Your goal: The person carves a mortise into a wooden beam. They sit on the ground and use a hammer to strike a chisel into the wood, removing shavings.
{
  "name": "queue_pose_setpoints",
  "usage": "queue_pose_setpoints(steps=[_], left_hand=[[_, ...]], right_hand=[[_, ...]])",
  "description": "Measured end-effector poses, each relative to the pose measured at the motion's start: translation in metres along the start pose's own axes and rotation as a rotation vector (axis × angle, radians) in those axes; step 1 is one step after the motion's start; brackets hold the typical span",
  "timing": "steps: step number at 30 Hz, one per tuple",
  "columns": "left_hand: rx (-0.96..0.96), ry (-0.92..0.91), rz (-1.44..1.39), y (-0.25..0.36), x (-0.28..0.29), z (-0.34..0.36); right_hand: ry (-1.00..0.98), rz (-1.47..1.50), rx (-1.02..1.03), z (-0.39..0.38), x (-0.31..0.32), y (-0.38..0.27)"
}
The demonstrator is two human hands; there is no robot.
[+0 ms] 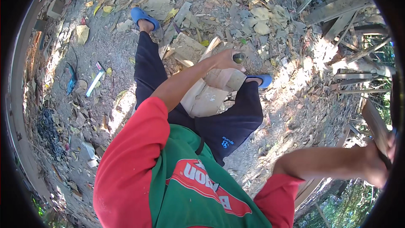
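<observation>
The left hand (227, 60) is closed around a dark green, short-looking cylinder with a rounded end (239, 57), which points up toward the viewer; whatever lies beneath the fist is hidden. The right hand (376, 166), raised far out to the side and slightly blurred, is wrapped around a brown, thick wooden piece (375, 127) that runs upward along the dark rim of the view, where part of it is cut off.

The cylinder stands just above pale tan, flat-faced blocky pieces (208, 100) between the person's legs; whether cylinder and pieces touch, I cannot tell. Beyond them lie a pale, rough flat board (190, 47) and a light, narrow wooden stick (211, 46), close to each other.

The person wears navy trousers (236, 124), a green top with red sleeves (181, 143) and blue rubber clogs (265, 81), the feet set well apart. On the leaf-strewn grey earth (116, 44) to the left lie a blue-and-black power tool (71, 79) and, near it, a slim whitish strip with a red end (95, 82). Weathered grey planks (337, 8) are heaped at the upper right.
</observation>
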State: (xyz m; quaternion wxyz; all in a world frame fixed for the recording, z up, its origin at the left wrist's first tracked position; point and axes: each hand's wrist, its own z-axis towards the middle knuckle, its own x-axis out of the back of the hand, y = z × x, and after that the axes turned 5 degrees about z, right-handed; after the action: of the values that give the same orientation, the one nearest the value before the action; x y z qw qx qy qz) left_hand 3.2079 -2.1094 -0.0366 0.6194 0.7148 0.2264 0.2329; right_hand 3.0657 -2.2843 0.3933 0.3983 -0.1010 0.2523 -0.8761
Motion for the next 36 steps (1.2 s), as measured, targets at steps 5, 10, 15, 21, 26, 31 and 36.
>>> queue_pose_setpoints(steps=[5, 10, 15, 21, 26, 31, 36], left_hand=[[-0.155, -0.047, -0.233, -0.053, -0.012, 0.032], [-0.455, 0.320, 0.547, -0.063, -0.014, -0.011], [0.048, 0.307, -0.356, -0.024, 0.048, -0.022], [-0.088, 0.487, -0.295, 0.022, 0.012, 0.006], [-0.082, 0.347, -0.247, 0.061, -0.001, 0.019], [-0.181, 0.391, 0.312, 0.061, 0.001, 0.010], [-0.050, 0.528, -0.232, 0.034, 0.005, 0.009]], right_hand=[[-0.455, -0.627, -0.730, -0.241, -0.048, 0.113], [-0.534, -0.378, -1.292, -0.364, -0.022, 0.089], [-0.641, -0.311, -1.703, -0.430, 0.019, 0.046], [-1.164, -0.606, -1.581, -0.434, -0.001, 0.043], [-1.196, -0.580, -1.552, -0.435, 0.006, 0.048], [-1.222, -0.548, -1.542, -0.438, 0.008, 0.049], [-1.203, -0.535, -1.537, -0.438, 0.008, 0.050]])
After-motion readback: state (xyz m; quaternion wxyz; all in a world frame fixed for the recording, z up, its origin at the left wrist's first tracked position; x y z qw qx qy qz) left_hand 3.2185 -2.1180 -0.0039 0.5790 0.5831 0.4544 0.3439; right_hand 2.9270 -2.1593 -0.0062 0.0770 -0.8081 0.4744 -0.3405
